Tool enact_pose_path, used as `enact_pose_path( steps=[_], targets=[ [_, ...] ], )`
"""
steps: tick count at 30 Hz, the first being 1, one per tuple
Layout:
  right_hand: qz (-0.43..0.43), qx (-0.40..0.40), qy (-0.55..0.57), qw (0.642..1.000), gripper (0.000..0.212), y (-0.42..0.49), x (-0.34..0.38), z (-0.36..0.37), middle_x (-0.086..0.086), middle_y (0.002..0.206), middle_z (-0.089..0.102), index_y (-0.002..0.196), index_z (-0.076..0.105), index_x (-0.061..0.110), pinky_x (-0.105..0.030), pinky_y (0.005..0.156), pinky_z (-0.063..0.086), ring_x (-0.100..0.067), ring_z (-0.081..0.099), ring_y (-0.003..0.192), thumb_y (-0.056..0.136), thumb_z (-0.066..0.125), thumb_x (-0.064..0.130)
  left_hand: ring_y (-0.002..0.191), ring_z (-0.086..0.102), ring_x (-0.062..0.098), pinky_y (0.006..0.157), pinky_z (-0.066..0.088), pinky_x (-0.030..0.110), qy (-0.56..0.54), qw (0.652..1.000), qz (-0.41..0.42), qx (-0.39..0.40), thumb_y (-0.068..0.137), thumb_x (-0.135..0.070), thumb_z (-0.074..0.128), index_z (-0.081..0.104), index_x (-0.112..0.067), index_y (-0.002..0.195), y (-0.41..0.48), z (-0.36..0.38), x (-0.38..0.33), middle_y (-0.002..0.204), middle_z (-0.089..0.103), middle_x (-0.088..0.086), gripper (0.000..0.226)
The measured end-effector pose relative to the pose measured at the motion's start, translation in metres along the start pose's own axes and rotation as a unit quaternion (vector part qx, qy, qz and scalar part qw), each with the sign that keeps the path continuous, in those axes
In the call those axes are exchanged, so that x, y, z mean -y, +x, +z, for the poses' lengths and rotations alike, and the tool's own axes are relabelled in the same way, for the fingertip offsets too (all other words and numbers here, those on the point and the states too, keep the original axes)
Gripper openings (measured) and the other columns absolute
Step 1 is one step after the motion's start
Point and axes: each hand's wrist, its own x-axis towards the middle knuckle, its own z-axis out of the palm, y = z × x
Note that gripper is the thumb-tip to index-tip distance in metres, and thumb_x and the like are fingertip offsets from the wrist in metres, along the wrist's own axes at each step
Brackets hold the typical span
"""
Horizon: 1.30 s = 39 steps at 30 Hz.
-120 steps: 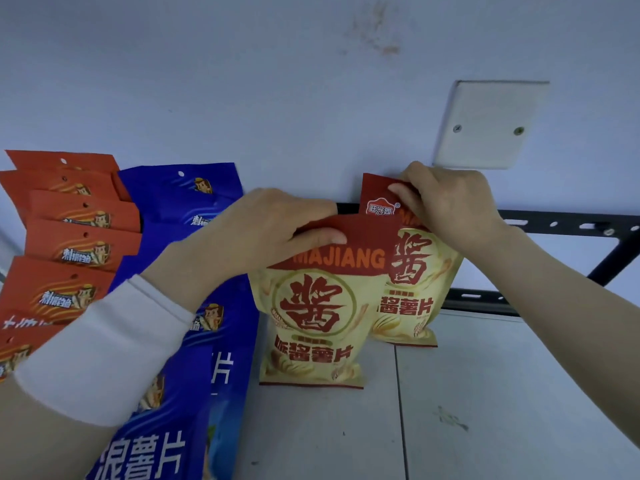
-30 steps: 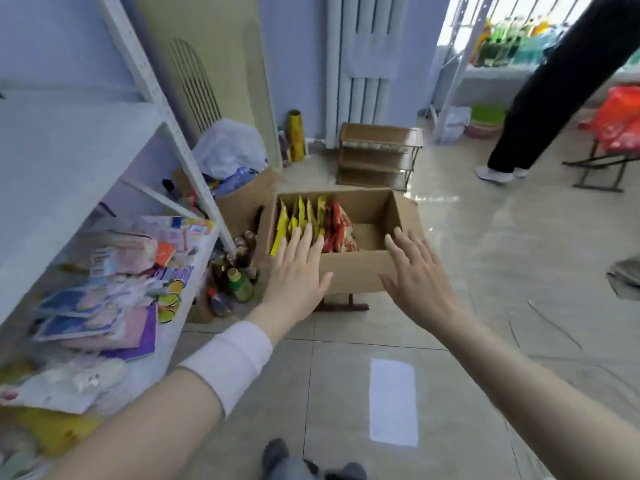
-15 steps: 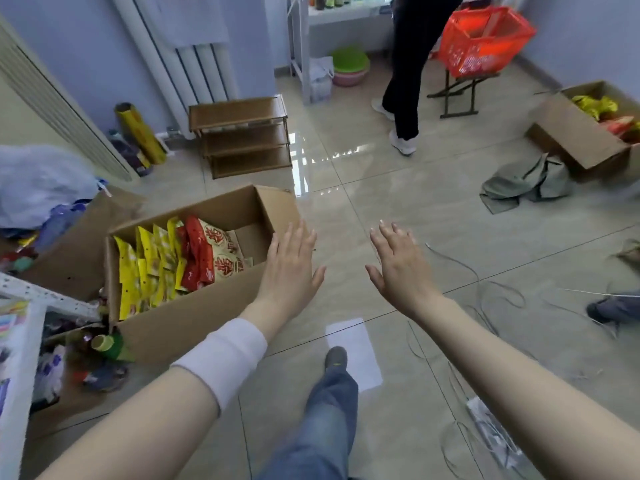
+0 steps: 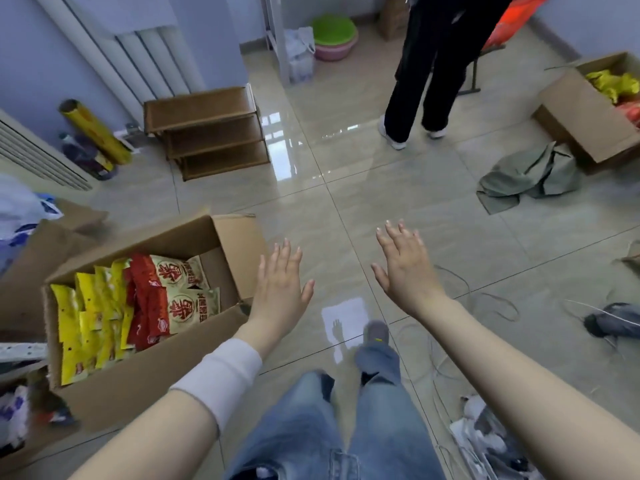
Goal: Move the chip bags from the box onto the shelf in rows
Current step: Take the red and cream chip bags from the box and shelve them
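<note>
Over the floor (image 4: 346, 209), just right of the box (image 4: 138, 386): fingers (image 4: 284, 254) of the left hand (image 4: 280, 289) straight and close together, palm down, holding nothing. Same for the right hand (image 4: 405, 271), slightly splayed, empty, well apart from any bag.

Standing upright in rows inside the box, at its left and middle: bags (image 4: 180, 299), yellow ones to the left, red-and-cream ones beside them, bare cardboard bottom at the right end. Probably light and puffed with air, with slick film and contents easily crushed. Best pinched at the flat top seal, or lifted several at once between two flat palms without squeezing the bellies. Likely to slide against each other and topple after removal of neighbours.

Nearest the left hand, the box's right wall and a raised flap (image 4: 235, 233), to be reached over. No shelf plainly in view.

Underfoot to the right, loose wires (image 4: 465, 285) on the tiles, a tripping risk when turning with a load. Farther off, a crumpled cloth (image 4: 526, 178), a second box (image 4: 585, 116), a low wooden rack (image 4: 207, 133) and a person (image 4: 426, 81) standing near the far wall, none between hands and bags.
</note>
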Motion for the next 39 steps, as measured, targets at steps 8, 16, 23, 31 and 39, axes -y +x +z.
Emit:
enact_pose_path(
  steps=[8,16,23,31,39],
  targets=[
    [-0.087,0.056,0.030,0.994,0.063,0.122,-0.073,0.012,-0.028,0.124,0.054,0.122,0.053,-0.007,-0.059,0.096,0.035,-0.046,0.049,0.118,0.069,0.078,0.018,0.144,-0.001,0.023,0.116,-0.002,0.039,-0.023,0.985,-0.172,0.020,0.097,-0.038,0.038,0.015,-0.012,0.147,0.091,0.010,-0.022,0.157,0.002,0.009,0.061],
    [-0.190,0.111,0.045,0.974,0.061,0.252,-0.088,0.014,-0.031,0.120,0.055,0.117,0.055,-0.010,-0.063,0.091,0.037,-0.051,0.051,0.113,0.066,0.080,0.011,0.144,-0.003,0.021,0.115,-0.006,0.037,-0.063,0.952,-0.300,-0.022,0.097,-0.037,0.037,0.011,-0.014,0.148,0.163,-0.012,-0.022,0.157,0.000,0.008,0.062],
    [-0.342,0.141,0.020,0.929,0.059,0.332,0.010,0.046,-0.025,0.136,0.044,0.131,0.045,-0.003,-0.051,0.107,0.024,-0.043,0.036,0.130,0.082,0.066,0.022,0.144,-0.004,0.020,0.116,-0.006,0.038,-0.082,0.902,-0.420,-0.064,0.097,-0.038,0.035,0.009,-0.015,0.148,0.177,-0.026,0.043,0.157,-0.003,0.008,0.062],
    [-0.517,0.169,-0.028,0.838,0.061,0.394,0.136,0.072,-0.015,0.151,0.023,0.144,0.026,0.007,-0.039,0.112,0.000,-0.033,0.012,0.141,0.094,0.046,0.034,0.144,0.003,0.019,0.116,0.000,0.037,-0.131,0.809,-0.566,-0.089,0.096,-0.040,0.037,0.014,-0.017,0.148,0.154,-0.019,0.128,0.157,0.002,0.006,0.062],
    [-0.644,0.239,-0.053,0.724,0.058,0.434,0.251,0.129,-0.017,0.148,0.030,0.141,0.034,0.005,-0.039,0.110,-0.001,-0.035,0.019,0.139,0.092,0.052,0.030,0.143,0.016,0.026,0.115,0.008,0.041,-0.173,0.702,-0.682,-0.107,0.091,-0.031,0.051,0.031,-0.011,0.143,0.138,0.001,0.189,0.154,0.018,0.011,0.060]
  ],
)
